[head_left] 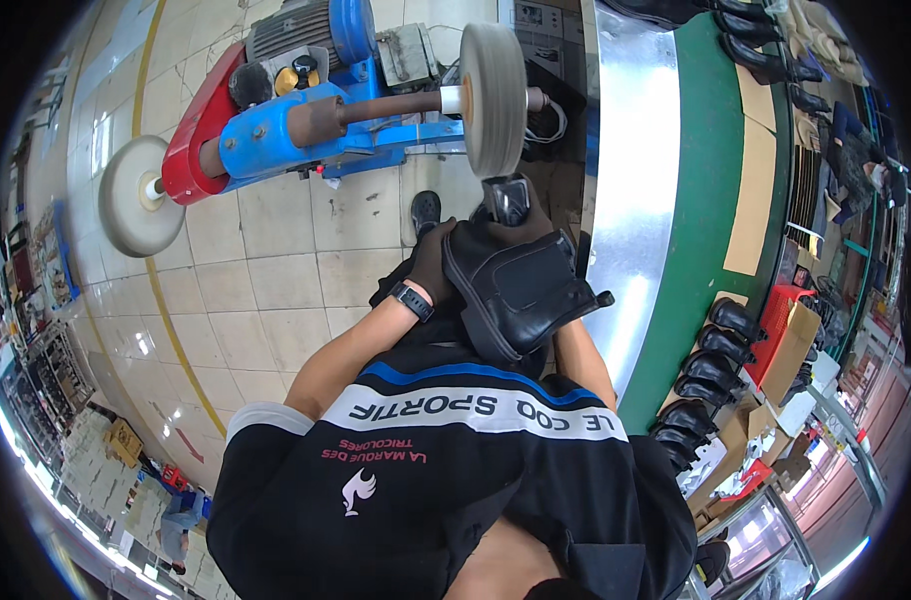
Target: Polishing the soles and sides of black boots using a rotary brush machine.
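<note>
A black ankle boot (528, 285) with an elastic side panel and a pull tab is in front of me, its shaft toward me and its sole to the left. A glossy black toe (507, 200), seemingly of this same boot, is right under the pale buffing wheel (494, 100); I cannot tell whether they touch. My left hand (435, 262), in a dark glove, grips the boot at its sole side, fingers partly hidden. Gloved too, my right hand (538, 218) is closed round the front of the boot by the toe, partly covered by the shaft.
The blue and red buffing machine (266, 140) stands ahead, with a second pale wheel (136, 196) at its left end. To my right runs a metal-edged bench with a green top (698, 190). Several black boots (711, 375) and a red crate (779, 340) line its far side.
</note>
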`<state>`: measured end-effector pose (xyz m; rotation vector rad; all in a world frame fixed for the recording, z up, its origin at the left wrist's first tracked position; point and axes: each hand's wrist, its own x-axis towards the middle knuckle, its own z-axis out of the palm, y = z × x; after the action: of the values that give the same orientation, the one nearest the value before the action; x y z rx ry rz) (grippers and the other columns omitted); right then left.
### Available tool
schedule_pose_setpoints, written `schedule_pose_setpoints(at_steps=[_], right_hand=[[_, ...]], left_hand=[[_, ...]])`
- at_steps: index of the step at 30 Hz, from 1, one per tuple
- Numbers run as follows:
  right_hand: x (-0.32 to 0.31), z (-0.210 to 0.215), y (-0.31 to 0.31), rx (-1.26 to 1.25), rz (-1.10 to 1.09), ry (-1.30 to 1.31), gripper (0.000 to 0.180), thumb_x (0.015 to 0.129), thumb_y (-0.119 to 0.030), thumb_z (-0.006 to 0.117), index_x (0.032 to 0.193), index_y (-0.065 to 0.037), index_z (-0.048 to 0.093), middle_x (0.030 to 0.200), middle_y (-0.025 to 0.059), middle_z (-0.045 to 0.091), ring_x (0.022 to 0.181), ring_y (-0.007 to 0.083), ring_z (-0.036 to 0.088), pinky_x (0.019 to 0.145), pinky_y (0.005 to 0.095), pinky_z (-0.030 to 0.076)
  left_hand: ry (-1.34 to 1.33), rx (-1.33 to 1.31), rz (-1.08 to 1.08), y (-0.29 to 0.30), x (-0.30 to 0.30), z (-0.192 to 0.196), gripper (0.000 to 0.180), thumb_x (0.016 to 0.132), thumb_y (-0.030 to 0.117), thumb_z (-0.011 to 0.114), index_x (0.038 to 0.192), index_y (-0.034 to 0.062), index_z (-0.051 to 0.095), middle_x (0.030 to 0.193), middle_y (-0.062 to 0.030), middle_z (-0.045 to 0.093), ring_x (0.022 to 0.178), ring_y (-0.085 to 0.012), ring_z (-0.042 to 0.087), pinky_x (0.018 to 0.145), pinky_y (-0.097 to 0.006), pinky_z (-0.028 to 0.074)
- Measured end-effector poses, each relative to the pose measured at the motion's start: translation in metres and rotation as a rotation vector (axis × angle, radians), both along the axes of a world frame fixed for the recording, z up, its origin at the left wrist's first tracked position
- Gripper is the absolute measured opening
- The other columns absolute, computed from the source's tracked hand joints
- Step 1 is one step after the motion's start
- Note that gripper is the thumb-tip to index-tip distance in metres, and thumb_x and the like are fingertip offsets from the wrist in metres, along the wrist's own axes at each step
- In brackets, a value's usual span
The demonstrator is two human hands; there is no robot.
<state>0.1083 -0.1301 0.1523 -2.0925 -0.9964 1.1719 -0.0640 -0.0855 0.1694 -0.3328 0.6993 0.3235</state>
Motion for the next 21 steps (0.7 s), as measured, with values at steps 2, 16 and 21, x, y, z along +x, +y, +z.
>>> schedule_pose_setpoints(at_steps=[2,16,21], right_hand=[[-0.016,0.01,0.019,-0.057,-0.038,-0.028,0.087,0.055,-0.03,0.072,0.131,-0.012,0.032,0.103,0.0207,0.058,0.097,0.032,0.057,0.081,0.0379,0.045],[-0.033,-0.004,0.022,-0.101,-0.202,-0.061,0.085,0.054,-0.026,0.071,0.129,-0.013,0.034,0.105,0.0195,0.057,0.096,0.0301,0.057,0.082,0.0373,0.046],[-0.032,0.009,0.024,-0.187,-0.186,-0.023,0.092,0.053,-0.029,0.069,0.134,-0.017,0.027,0.113,0.0215,0.054,0.101,0.0343,0.055,0.085,0.0394,0.045]], left_hand=[[-0.04,0.093,0.034,-0.006,-0.013,-0.018,0.029,0.087,0.03,0.043,0.088,0.0046,0.057,0.085,-0.0101,0.062,0.081,-0.0227,0.059,0.083,-0.035,0.045],[0.14,0.001,0.037,-0.016,-0.03,-0.03,0.027,0.084,0.032,0.049,0.083,0.006,0.057,0.079,-0.0097,0.062,0.077,-0.0231,0.06,0.078,-0.034,0.046],[0.133,0.042,0.043,-0.019,-0.033,-0.03,0.027,0.088,0.029,0.043,0.086,0.0058,0.056,0.079,-0.008,0.061,0.074,-0.0197,0.059,0.075,-0.032,0.047]])
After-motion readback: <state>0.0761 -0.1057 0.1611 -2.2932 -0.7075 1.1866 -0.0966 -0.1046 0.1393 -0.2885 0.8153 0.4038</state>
